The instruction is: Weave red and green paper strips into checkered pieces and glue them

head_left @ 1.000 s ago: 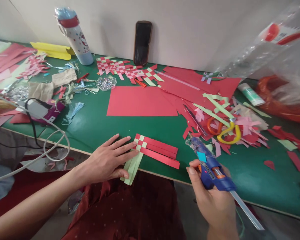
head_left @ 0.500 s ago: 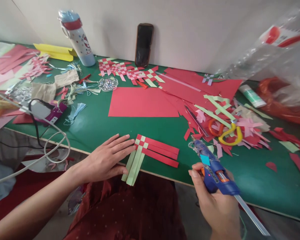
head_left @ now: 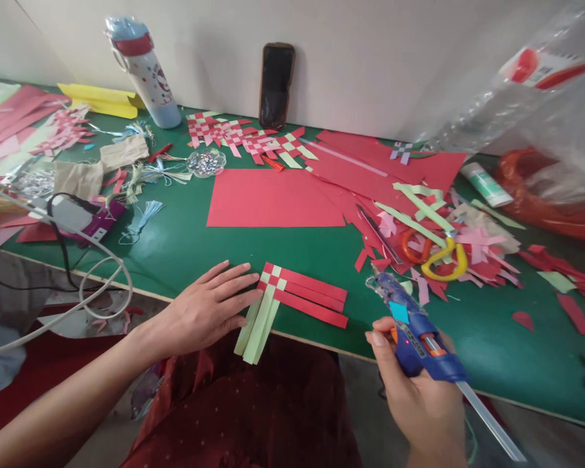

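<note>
A woven paper piece [head_left: 273,279] lies near the table's front edge, checked red and pale green at its corner. Its red strips [head_left: 316,300] run to the right, and its green strips [head_left: 257,328] reach down past the edge. My left hand [head_left: 214,302] is flat with fingers stretched, the fingertips at the left side of the woven corner. In my right hand [head_left: 409,390] is a blue hot glue gun [head_left: 419,341], its nozzle pointing up and left, with a clear glue stick [head_left: 490,419] out of its back. A small red light shows on its side.
Behind the woven piece lies a red paper sheet [head_left: 275,198]. Scissors [head_left: 446,260] rest among paper scraps on the right. A dish of beads [head_left: 205,162], tassels [head_left: 143,218], a bottle [head_left: 149,78] and a phone [head_left: 276,84] stand or lie further back. A white cable [head_left: 102,244] loops at left.
The view has shifted slightly. My left thumb has drawn in toward the fingers, off the green strips' lower part. The glue gun stays in my right hand, nearly still.
</note>
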A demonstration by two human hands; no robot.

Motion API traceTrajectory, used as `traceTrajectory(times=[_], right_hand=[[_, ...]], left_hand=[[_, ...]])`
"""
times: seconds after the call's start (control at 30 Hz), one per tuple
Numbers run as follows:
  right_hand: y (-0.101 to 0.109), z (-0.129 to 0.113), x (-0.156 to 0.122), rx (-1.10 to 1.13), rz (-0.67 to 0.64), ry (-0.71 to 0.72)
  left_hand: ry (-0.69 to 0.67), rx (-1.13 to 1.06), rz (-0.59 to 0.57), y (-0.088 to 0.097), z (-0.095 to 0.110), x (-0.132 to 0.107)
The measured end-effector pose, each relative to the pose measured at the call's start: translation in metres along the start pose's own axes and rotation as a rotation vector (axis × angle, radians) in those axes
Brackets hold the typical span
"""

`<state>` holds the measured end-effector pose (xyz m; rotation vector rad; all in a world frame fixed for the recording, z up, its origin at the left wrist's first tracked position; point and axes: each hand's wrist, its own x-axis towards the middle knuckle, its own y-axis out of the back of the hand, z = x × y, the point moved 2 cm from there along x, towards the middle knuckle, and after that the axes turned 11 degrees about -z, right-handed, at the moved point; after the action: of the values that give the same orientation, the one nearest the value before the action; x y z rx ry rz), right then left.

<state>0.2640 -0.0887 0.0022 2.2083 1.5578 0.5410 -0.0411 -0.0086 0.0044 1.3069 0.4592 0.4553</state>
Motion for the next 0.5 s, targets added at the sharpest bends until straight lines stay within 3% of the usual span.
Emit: traceTrajectory(times=[0.5], right_hand=[[0.0020, 0.0037, -0.0021, 0.008, 0.010, -0.010]], left_hand=[[-0.027, -0.009, -0.005, -0.0015, 0.0052, 0.0097]])
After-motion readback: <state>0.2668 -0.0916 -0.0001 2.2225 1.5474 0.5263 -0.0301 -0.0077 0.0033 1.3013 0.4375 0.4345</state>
